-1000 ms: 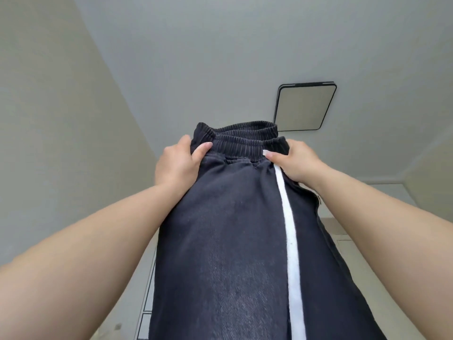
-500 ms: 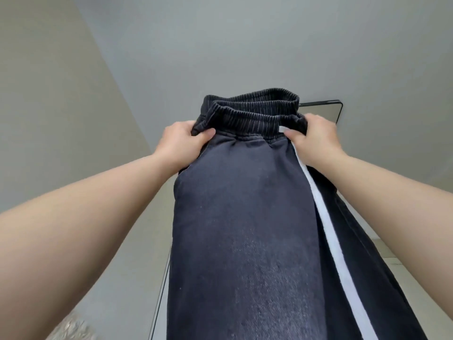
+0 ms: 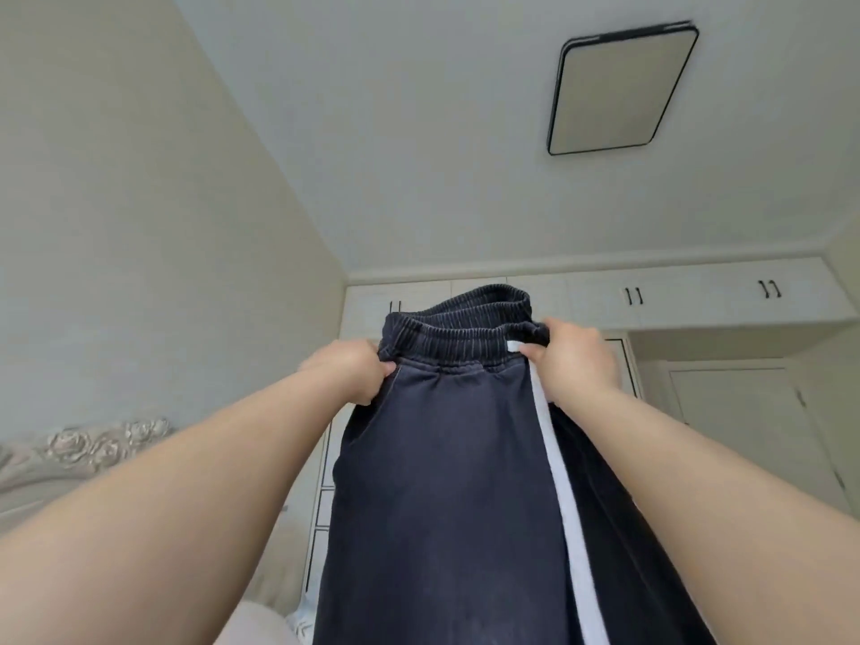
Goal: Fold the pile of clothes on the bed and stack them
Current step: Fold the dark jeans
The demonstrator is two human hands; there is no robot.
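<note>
I hold the dark trousers [image 3: 446, 481] up in the air in front of me by the elastic waistband [image 3: 458, 339] — my left hand [image 3: 353, 372] pinching its left end, my right hand [image 3: 574, 365] clamped on its right end by the white side stripe [image 3: 565, 505] — so, I judge, the legs hang straight for folding. Waistband up, long axis vertical, legs dropping out of frame.

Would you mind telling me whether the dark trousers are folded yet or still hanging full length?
Not folded crosswise: the dark trousers hang straight down from the waistband, pinched by the left hand and right hand. Their lower end is out of frame.
</note>
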